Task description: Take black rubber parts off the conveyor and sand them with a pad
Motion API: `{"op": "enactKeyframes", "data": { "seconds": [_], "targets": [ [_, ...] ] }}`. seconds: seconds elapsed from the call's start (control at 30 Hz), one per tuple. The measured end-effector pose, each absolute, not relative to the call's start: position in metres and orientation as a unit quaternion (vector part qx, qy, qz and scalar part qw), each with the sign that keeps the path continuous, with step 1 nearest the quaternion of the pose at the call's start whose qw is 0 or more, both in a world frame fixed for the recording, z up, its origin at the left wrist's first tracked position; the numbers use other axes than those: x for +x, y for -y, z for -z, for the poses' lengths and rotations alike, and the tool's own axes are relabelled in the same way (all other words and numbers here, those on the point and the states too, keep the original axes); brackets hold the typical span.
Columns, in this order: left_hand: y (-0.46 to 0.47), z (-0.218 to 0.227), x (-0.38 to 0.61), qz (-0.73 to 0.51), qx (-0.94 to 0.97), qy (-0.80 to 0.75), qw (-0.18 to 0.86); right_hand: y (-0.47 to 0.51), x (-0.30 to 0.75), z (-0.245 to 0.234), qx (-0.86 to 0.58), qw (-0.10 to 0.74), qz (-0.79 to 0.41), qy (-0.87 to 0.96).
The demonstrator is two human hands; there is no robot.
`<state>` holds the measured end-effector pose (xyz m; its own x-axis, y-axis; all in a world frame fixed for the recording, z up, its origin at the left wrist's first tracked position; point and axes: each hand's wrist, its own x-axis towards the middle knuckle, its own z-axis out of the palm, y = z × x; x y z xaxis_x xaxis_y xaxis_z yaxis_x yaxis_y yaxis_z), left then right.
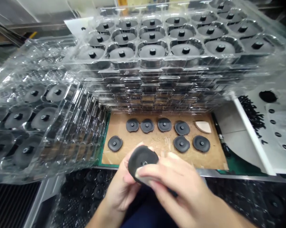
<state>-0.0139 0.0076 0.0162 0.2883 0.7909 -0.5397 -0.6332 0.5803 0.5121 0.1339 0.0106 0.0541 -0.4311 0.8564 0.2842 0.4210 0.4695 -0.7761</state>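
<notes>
Head view: both hands grip one black disc (141, 160), held in the air just short of the brown board (162, 142). The left hand (122, 186) cups it from below, and the right hand (181, 190) closes over its lower rim. It looks light, rubbery and bendable, so the rim seems the best hold.

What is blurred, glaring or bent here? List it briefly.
Head view: motion blur smears the left hand, the right hand and the black round rubber disc between them; white glare streaks the stacked clear plastic trays; wide-angle bending curves their edges; the brown cardboard board is sharp.
</notes>
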Motion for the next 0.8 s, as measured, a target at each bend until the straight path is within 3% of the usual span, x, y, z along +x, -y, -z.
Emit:
{"op": "enactKeyframes", "data": {
  "seconds": [0.1, 0.23, 0.3, 0.43, 0.63, 0.7, 0.8],
  "targets": [
    [-0.008, -0.011, -0.019, -0.435, 0.1, -0.38, 0.81, -0.009, 0.147, -0.056, -0.471, 0.298, -0.269, 0.786],
    [-0.007, -0.009, -0.018, -0.435, 0.108, -0.361, 0.818, -0.027, 0.154, -0.053, -0.423, 0.336, -0.171, 0.824],
    [-0.007, -0.014, -0.018, -0.428, 0.117, -0.339, 0.83, -0.036, 0.157, -0.046, -0.403, 0.375, -0.208, 0.808],
    [-0.008, -0.022, -0.018, -0.421, 0.101, -0.307, 0.847, -0.027, 0.163, -0.015, -0.538, 0.401, -0.301, 0.678],
    [-0.005, -0.013, -0.016, -0.412, 0.092, -0.345, 0.839, 0.016, 0.166, 0.057, -0.582, 0.309, -0.393, 0.642],
    [-0.004, -0.01, -0.013, -0.408, 0.087, -0.342, 0.842, 0.017, 0.17, 0.061, -0.586, 0.305, -0.386, 0.644],
    [-0.004, -0.011, -0.006, -0.393, 0.084, -0.326, 0.856, 0.007, 0.177, 0.03, -0.616, 0.354, -0.342, 0.615]
  ]
}}
